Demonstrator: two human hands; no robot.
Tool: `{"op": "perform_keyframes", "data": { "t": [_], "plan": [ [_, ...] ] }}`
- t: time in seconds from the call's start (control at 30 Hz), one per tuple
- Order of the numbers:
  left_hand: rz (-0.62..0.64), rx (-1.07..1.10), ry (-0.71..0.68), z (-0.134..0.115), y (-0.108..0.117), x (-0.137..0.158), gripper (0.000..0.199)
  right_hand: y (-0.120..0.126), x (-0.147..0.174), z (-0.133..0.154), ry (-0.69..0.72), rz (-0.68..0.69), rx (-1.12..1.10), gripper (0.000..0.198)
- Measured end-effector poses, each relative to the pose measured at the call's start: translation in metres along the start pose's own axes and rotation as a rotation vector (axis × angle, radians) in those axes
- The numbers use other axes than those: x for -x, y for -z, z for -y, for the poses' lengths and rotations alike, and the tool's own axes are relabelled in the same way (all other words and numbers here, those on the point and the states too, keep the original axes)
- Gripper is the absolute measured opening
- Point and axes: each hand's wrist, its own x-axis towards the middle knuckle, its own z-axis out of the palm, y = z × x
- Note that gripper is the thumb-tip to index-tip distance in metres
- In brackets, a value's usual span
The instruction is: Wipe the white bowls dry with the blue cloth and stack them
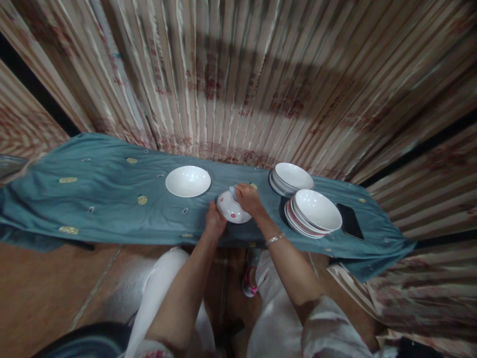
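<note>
A white bowl (238,215) with small red marks is held bottom up or tilted over the front part of the table. My left hand (215,220) grips its left edge, with the fingers partly hidden behind it. At the bowl's upper right, my right hand (249,198) is closed on a small pale blue piece (232,190), pressed to the surface. Its kind is too small to make out. To the left, a plain white plate (188,181) lies face up by itself.
Two stacks stand at the right: a rear stack of white dishes (293,175) and a front stack of bowls (316,211). A dark phone-like slab (349,221) lies beside them. A green patterned cloth (112,199) covers the narrow table; a pleated curtain (231,74) hangs behind.
</note>
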Motion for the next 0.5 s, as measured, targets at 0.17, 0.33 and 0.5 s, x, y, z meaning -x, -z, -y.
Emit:
{"op": "perform_keyframes", "data": {
  "t": [0.17,0.33,0.5],
  "plan": [
    [0.001,-0.013,-0.007,-0.001,-0.001,0.002,0.038,-0.009,0.011,-0.013,-0.087,-0.086,-0.137,0.031],
    [0.004,-0.038,-0.021,0.0,0.0,0.0,0.037,-0.018,0.032,-0.016,-0.148,-0.183,-0.145,0.033],
    [0.017,-0.067,-0.038,0.002,0.002,-0.004,0.038,-0.016,0.055,-0.005,-0.18,-0.183,-0.074,0.037]
  ]
}}
